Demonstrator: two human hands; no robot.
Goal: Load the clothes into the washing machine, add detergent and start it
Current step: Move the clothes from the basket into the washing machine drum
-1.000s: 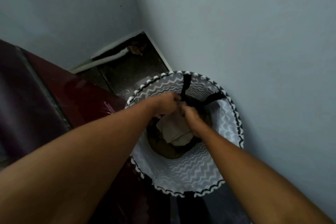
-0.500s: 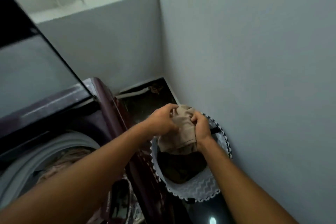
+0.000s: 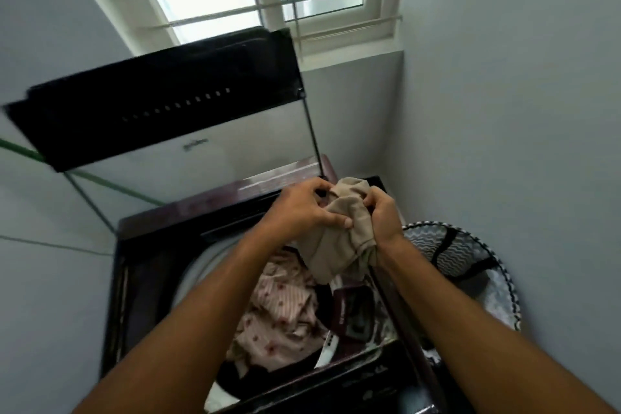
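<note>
Both hands, the left hand [image 3: 302, 208] and right hand [image 3: 383, 215], squeeze a tan cloth [image 3: 339, 239] over the open washing machine [image 3: 141, 279]. Some clothes [image 3: 282, 316] are inside already. Soap and starting come later.

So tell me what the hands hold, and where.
Both hands, left and right, grip a beige garment by its bunched top; the rest hangs.

Both forearms bare up to the frame edge, no sleeves visible. Left hand [image 3: 302, 208] and right hand [image 3: 384, 217]: no rings, watch or gloves.
</note>
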